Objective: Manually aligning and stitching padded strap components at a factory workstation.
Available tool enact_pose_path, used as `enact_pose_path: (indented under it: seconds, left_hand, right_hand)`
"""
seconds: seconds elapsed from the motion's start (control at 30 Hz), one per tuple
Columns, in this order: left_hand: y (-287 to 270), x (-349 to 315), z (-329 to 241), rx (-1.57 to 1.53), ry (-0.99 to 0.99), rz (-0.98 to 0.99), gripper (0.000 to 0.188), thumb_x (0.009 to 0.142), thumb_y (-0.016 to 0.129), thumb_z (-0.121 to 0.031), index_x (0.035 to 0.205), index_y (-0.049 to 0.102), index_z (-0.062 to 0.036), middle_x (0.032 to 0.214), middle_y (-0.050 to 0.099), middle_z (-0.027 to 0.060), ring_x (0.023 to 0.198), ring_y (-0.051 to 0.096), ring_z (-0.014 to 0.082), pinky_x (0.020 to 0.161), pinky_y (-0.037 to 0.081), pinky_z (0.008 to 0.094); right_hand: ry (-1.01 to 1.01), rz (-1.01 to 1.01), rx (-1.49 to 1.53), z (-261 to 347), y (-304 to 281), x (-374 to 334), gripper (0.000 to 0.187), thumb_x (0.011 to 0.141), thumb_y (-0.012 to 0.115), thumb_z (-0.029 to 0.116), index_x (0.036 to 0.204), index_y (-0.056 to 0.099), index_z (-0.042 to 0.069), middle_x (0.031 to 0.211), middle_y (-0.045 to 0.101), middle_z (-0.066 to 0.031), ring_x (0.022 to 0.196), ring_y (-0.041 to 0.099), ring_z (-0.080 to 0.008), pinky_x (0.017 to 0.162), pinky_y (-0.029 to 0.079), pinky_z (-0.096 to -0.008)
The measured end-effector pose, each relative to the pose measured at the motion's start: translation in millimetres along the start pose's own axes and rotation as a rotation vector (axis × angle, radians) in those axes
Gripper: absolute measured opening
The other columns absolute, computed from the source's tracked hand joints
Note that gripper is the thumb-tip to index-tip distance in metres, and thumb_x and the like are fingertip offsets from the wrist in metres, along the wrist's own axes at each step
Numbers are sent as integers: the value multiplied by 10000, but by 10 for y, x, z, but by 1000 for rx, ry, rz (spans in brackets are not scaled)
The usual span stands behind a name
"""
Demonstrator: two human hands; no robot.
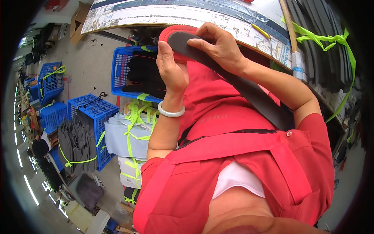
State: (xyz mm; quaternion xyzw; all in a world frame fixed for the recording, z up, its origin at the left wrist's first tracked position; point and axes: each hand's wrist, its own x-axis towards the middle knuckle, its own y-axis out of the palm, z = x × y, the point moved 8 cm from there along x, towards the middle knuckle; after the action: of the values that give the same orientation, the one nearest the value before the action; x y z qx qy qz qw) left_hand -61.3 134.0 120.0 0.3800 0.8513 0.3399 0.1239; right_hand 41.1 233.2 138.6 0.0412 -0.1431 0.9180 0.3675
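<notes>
Both my hands are up in front of my chest at a long dark grey strip (233,80) with a rounded end, flat and foam-like. Its rounded end lies over a red piece (165,34) with a curved, ridged rim. My left hand (171,70) is at the left edge of these layers, thumb up along the rim, its other fingers hidden behind. On the right, my right hand (222,48) pinches the strip, thumb on its grey face and fingers curled at the far edge. From there the strip slopes down under my right forearm to my red clothing.
Ahead is a worn white worktable (156,17) with a yellow pen-like tool (260,31). Stacked grey sheets (325,43), tied with yellow-green ribbon, stand at the right. At left are a blue crate (115,74) of dark pieces, tied grey bundles (78,140) and pale blue stacks (117,134).
</notes>
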Motion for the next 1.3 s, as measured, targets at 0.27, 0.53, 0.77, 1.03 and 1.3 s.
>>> enact_pose_path:
  seconds: [0.27,0.53,0.77,1.03,1.3]
  left_hand:
    - [3,-111,-10,216,38,100,514,1027,309,-425,1185,523,15,1146,594,122,1055,590,220,933,475,350]
    - [-2,-235,101,303,5,156,487,1031,333,-393,1191,538,19,1170,588,122,1082,573,213,955,442,343]
    - [-127,-232,165,96,-222,124,409,1029,399,-301,1217,525,39,1170,596,132,1082,575,204,957,442,337]
    - [-445,-120,426,250,-810,422,248,877,633,-35,1106,637,60,993,684,96,850,659,136,799,540,260]
    - [-379,-295,451,126,-827,363,292,922,583,-59,1188,560,59,1075,643,117,920,647,164,806,558,311]
  right_hand:
    - [-16,32,-26,110,39,-27,223,881,695,186,938,583,1,820,623,-22,777,585,-61,691,499,-209]
    - [123,92,-86,26,85,-127,275,863,714,241,979,659,-3,851,651,-23,788,585,-66,714,499,-225]
    - [206,80,151,-129,100,-335,237,845,732,213,902,656,-4,764,563,53,734,501,-27,649,444,-214]
    - [57,277,-91,-142,191,-337,365,803,763,281,735,544,-2,620,407,-47,599,381,-93,533,364,-283]
    - [88,363,-29,-296,249,-318,361,839,735,288,721,523,22,674,364,43,649,359,-50,561,341,-252]
